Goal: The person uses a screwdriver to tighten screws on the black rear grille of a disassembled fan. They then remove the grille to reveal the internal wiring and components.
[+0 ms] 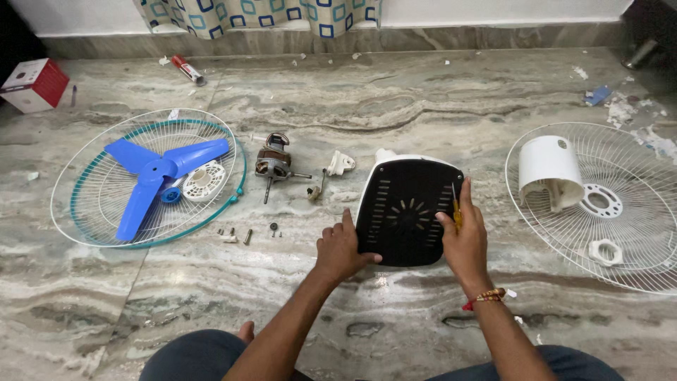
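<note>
A fan base (405, 212), black and slotted on its upturned underside with a white rim, lies on the marble floor in front of me. My left hand (340, 248) grips its near left edge. My right hand (462, 236) presses on its right edge and holds a thin yellow-handled screwdriver (455, 210) against it. The fan motor (273, 165) with its shaft lies on the floor to the left, beside small white and brass parts (338, 164).
A wire grille (92, 204) at left holds a blue three-blade fan blade (151, 173) and a white cap. Several loose screws (247, 233) lie near it. A second grille (635, 212) at right holds a white motor cover (549, 169) and rings. A red-and-white box (34, 85) sits far left.
</note>
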